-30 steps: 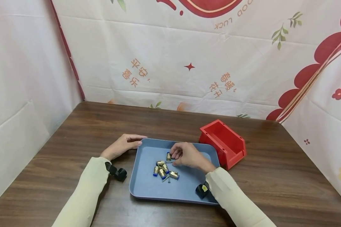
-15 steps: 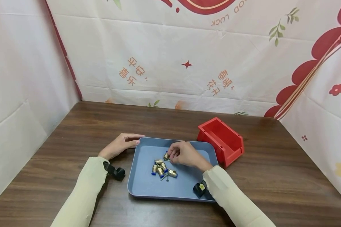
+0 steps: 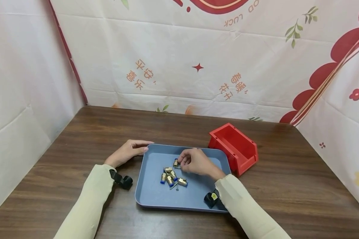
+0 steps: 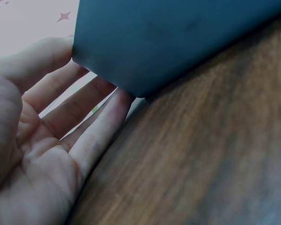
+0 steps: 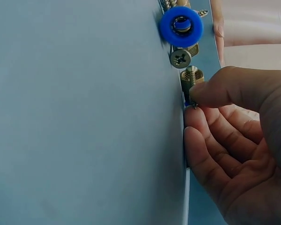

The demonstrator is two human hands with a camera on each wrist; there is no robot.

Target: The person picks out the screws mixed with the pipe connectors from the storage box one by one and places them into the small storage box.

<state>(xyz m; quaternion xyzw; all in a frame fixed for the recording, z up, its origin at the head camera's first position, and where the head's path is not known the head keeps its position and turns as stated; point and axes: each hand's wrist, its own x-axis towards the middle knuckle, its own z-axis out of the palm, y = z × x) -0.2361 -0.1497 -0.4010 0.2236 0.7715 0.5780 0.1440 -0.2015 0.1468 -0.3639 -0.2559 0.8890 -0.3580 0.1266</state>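
Cream sleeves [image 3: 83, 202], both arms reaching in over the near edge of a brown wood-grain tabletop [image 3: 77, 142]. Left hand [image 3: 126, 154] at the far-left corner of the blue-grey tray [image 3: 155, 196]: fingers long and fairly straight, thumb spread away from them, fingertips touching the tray's outer wall. Right hand [image 3: 196, 162] over the tray, a bit inside its far edge, wrist bent down. Thumb and index nearly together, gap narrow, pinching a small screw [image 5: 192, 75]; other fingers loosely curled.

Around: red bin [image 3: 222, 152] just beyond the tray's far-right corner, set at an angle; touching or not, can't tell. Right forearm covers the tray's near-right corner. Black wrist camera [image 3: 126, 182] on left wrist, another on right. Printed white cloth [image 3: 179, 46] behind the tabletop's far edge.

In the way: brass fitting [image 3: 176, 162] with blue collar, right behind the pinched screw, partly hidden by it and the thumb. More fittings [image 3: 170, 180] heaped toward the tray's middle, nearer its near edge than the right hand; loose screws [image 3: 177, 187] among and beside them. Right wrist view has a cross-head screw [image 5: 181, 58] and a blue ring [image 5: 166, 26] just past the fingertips.

Pinched screw: pointed end between thumb and index tips, head sticking out past them toward the heap. Inside the tray, between its middle and far edge. Lifted or touching the tray floor, can't tell.
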